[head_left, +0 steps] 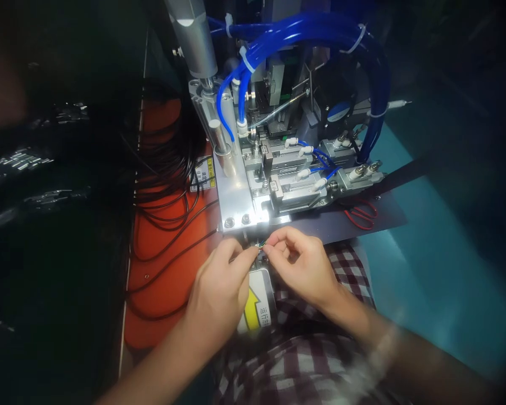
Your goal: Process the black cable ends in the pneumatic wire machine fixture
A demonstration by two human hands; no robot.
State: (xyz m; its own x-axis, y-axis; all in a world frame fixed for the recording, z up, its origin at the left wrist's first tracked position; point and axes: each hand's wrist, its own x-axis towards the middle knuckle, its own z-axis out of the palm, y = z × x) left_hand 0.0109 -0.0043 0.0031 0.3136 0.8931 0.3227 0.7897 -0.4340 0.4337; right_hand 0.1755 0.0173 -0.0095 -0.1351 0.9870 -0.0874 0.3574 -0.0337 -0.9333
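Head cam: looking forward, down over lap [295, 360]
Left hand [221, 281], right hand [306, 264]: showing near
Machine [293, 191]: standing just beyond

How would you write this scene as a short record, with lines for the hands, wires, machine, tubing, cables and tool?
Left hand: thumb tip at the wires; grip partly hidden
Right hand: thumb and finger pinching the wires
Wires: thin, coloured
Machine: metal, just beyond the hands
Tubing: blue, looped above the machine, tied with white ties
Cables: black, over an orange surface
Tool: red-handled, right of the machine
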